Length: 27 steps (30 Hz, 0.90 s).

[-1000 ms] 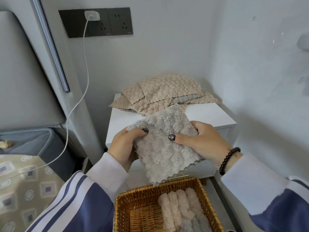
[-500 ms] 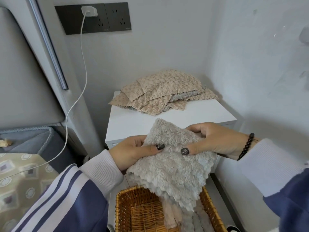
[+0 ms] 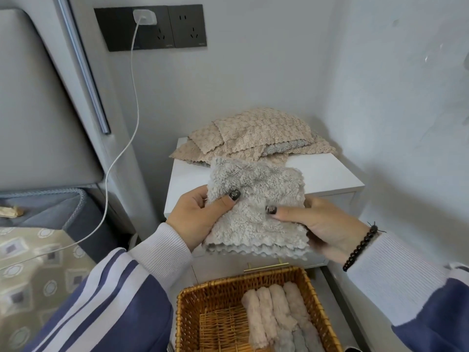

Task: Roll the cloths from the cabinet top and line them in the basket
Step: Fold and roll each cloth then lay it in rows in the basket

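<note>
A fluffy grey cloth [image 3: 256,207], folded over, is held in the air in front of the white cabinet [image 3: 327,174]. My left hand [image 3: 195,219] pinches its left edge, thumb on top. My right hand [image 3: 317,224] grips its right side, thumb pressed on the front. A pile of beige and grey cloths [image 3: 256,135] lies at the back of the cabinet top. Below, a wicker basket [image 3: 200,301] holds several rolled cloths [image 3: 276,316] lined along its right side.
White walls close in behind and to the right of the cabinet. A white charger cable [image 3: 121,158] hangs from the black wall socket [image 3: 152,27] down to a bed with a patterned cover [image 3: 33,270] on the left.
The cloth hung down over the basket half a second ago. It is now folded up shorter and held higher, clear of the basket. Both hands have kept hold of it.
</note>
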### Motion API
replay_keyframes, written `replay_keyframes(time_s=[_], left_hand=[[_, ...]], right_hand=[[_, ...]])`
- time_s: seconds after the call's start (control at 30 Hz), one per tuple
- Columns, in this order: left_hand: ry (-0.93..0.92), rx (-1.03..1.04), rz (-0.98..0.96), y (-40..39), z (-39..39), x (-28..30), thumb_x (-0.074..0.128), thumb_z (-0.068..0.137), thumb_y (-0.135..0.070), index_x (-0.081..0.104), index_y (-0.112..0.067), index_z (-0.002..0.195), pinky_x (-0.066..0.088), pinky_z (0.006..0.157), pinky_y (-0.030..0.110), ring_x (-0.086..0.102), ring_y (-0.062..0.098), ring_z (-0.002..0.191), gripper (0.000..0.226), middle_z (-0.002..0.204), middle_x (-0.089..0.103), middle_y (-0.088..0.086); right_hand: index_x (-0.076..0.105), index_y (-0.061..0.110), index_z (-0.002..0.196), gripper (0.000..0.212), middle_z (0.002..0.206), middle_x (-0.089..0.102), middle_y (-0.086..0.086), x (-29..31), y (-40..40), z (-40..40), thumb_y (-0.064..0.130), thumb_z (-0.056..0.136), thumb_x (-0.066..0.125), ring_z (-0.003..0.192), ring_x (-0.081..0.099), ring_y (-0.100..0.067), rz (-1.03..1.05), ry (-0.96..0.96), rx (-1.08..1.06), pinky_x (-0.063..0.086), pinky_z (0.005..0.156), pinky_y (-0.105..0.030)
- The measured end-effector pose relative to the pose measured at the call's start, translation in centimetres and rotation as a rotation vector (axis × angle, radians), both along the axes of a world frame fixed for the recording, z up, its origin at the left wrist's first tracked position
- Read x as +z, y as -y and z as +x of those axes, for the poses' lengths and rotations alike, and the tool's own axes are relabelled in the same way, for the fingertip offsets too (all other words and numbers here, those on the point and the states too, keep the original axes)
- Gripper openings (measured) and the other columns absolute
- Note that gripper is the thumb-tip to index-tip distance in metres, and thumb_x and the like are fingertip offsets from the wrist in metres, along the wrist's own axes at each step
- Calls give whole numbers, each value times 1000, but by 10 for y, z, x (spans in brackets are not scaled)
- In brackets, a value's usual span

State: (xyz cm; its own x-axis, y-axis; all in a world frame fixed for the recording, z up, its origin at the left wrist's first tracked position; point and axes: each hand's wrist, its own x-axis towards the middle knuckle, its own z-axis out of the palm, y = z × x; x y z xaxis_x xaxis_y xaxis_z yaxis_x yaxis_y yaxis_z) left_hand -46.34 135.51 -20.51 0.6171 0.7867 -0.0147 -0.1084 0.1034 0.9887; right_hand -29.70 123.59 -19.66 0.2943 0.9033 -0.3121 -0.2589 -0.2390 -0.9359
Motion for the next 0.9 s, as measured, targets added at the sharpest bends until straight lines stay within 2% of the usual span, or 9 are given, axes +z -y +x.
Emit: replay_keyframes(time_s=[0.2, 0.33, 0.4, 0.47, 0.53, 0.7, 0.77, 0.83, 0.9], left_hand=[[-146, -89, 22, 0, -4, -2, 70, 77, -21, 68, -14, 97, 54, 46, 25, 71, 16, 63, 21, 80, 76, 5], [-123, -145, -67, -1, -10, 1, 82, 65, -26, 73, -15, 99, 52, 84, 51, 67, 40, 94, 37, 102, 73, 18], [-86, -184, -122, -3, -13, 1, 79, 59, -28, 77, -18, 93, 46, 91, 56, 60, 48, 102, 36, 102, 72, 20], [-63, -238, -154, -3, -14, 1, 77, 60, -24, 78, -20, 93, 54, 81, 49, 57, 50, 106, 33, 104, 71, 20], [-27, -307, -177, -3, -15, 2, 77, 59, -23, 76, -22, 101, 57, 74, 43, 56, 50, 107, 42, 113, 68, 22], [105, -438, -265, -3, -14, 4, 68, 68, -1, 72, -23, 112, 61, 59, 39, 72, 31, 76, 49, 116, 66, 23], [159, -464, -265, -3, -12, 3, 70, 61, 0, 73, -21, 110, 59, 64, 41, 73, 31, 80, 53, 114, 68, 20], [210, -457, -252, -2, -10, 2, 79, 51, 0, 75, -19, 105, 56, 75, 44, 72, 33, 88, 58, 111, 70, 17], [253, -464, -248, -1, -8, 3, 90, 43, -7, 77, -15, 100, 57, 76, 44, 72, 32, 89, 60, 106, 72, 16]], right_hand=[[63, -1, 110, 58, 117, 64, -26, -3, 1, 20, 15, 57, 79, 113, 60, -41, 18, 23, -34, 42, 102, -57], [66, -5, 104, 87, 109, 50, -30, -6, 5, 29, 34, 32, 97, 103, 44, -44, 60, -38, 35, 41, 92, -47], [70, -2, 99, 84, 108, 51, -31, -5, 8, 32, 32, 27, 98, 103, 43, -43, 90, -71, 61, 45, 93, -49], [74, 0, 92, 76, 111, 63, -31, -2, 12, 34, 26, 24, 98, 99, 60, -42, 130, -115, 89, 52, 88, -50], [76, 4, 92, 71, 109, 68, -25, 2, 17, 34, 19, 26, 97, 94, 70, -34, 186, -191, 126, 60, 73, -39], [74, 1, 97, 72, 108, 68, -26, 9, 25, 31, 1, 28, 94, 94, 69, -37, 294, -366, 123, 59, 67, -39], [74, -1, 96, 76, 106, 68, -27, 10, 26, 32, -1, 24, 94, 91, 70, -37, 309, -377, 115, 59, 65, -39], [69, -5, 105, 71, 111, 65, -29, 9, 26, 38, -4, 39, 92, 98, 67, -39, 322, -435, 188, 58, 72, -44], [54, -10, 124, 53, 126, 55, -32, 12, 26, 35, -13, 74, 70, 116, 56, -43, 386, -558, 314, 51, 92, -50]])
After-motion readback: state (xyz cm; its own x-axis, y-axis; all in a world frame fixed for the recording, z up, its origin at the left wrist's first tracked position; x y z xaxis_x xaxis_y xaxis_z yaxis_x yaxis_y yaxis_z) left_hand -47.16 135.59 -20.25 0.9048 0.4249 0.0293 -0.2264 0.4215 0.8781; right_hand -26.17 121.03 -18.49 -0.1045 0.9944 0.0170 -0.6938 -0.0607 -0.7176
